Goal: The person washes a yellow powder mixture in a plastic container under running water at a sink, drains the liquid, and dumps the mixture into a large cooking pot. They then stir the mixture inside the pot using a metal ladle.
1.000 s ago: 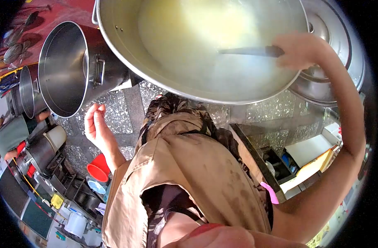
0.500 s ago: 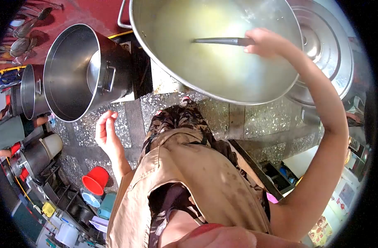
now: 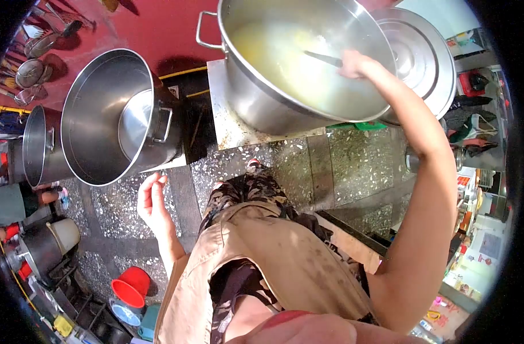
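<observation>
My right hand [image 3: 356, 64] grips the grey handle [image 3: 324, 58] of a utensil over a large steel stockpot [image 3: 262, 103]. The utensil's far end is sunk in cloudy, pale yellow liquid [image 3: 279, 54], so its kind is hidden. At my left side, my left hand [image 3: 153, 198] hangs in the air with fingers loosely bent and nothing in it. Nearest to it is a tall steel pot [image 3: 93, 132] with a bare inside, which the hand does not touch.
A round steel lid [image 3: 431, 74] stands beside the stockpot. Another steel pot [image 3: 38, 143] is at far left. Strainers and ladles [image 3: 35, 71] hang against the red wall [image 3: 150, 28]. A red bucket [image 3: 131, 286] sits on the speckled floor [image 3: 116, 212]. Part of another person [image 3: 7, 203] shows at left.
The view has shifted, so the stockpot sits higher and shows more of its side. My right hand has moved the utensil toward the far side of the pot. My left hand stays nearly still.
</observation>
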Motion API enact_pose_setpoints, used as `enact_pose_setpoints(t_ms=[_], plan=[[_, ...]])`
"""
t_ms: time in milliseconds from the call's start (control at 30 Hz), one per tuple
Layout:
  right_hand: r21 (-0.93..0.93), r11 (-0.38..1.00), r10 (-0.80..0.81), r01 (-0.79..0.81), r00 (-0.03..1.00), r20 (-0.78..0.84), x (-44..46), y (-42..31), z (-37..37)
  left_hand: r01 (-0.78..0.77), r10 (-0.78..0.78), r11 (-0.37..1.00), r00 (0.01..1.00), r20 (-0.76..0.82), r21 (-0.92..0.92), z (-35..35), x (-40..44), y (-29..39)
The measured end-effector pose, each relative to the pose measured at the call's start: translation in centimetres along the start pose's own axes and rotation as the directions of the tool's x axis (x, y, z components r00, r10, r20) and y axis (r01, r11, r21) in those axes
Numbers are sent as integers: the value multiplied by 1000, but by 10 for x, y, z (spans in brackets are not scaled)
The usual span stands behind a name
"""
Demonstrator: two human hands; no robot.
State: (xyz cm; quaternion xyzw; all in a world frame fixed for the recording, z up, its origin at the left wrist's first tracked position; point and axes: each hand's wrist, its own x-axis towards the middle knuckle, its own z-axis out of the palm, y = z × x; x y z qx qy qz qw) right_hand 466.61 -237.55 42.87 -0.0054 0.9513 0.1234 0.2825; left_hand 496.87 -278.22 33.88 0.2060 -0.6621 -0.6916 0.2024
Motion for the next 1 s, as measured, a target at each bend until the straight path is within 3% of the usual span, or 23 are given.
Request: enact_pose_setpoints(t_ms=[100,267,333,400,467,533,600,633,800,833,867,933,967,1000], plan=[[-155,985,89,-76,993,77,-5,4,2,-8,8,1000,1000,2,-19,-29,0,-1],[-93,971,232,-220,960,156,-48,-19,-6,23,-24,999,999,-32,-29,-76,-1,-9],[-198,955,277,-219,896,347,-58,-30,-17,15,-15,999,1000,-5,-50,-94,3,-15],[-112,955,295,-274,904,310,-89,-33,-25,21,-19,998,999,26,-51,-108,6,-19],[168,947,240,-272,952,190,-126,-36,-33,34,-30,995,999,38,-92,-119,12,-25],[295,916,233,-272,959,161,-155,-27,-29,72,-62,989,995,81,-126,-127,19,-32],[238,958,178,-160,982,-57,-186,-20,-14,95,-82,988,990,111,-119,-131,25,-32],[116,991,91,-70,978,-189,-205,-24,-6,96,-80,988,988,135,-118,-132,28,-33],[382,924,189,4,863,-468,-275,-40,39,123,-99,986,975,199,-116,-126,39,-35],[419,908,237,-32,862,-448,-281,-41,47,122,-92,986,969,229,-118,-125,42,-37],[422,904,201,61,812,-548,-280,-35,66,127,-92,983,964,248,-131,-124,43,-42],[480,874,266,79,749,-607,-286,-57,78,138,-106,985,958,266,-105,-118,45,-42],[509,860,349,-28,760,-548,-288,-72,78,163,-121,980,947,298,-119,-119,47,-46],[508,861,340,-22,768,-543,-283,-75,78,166,-128,980,948,290,-111,-122,47,-47]])
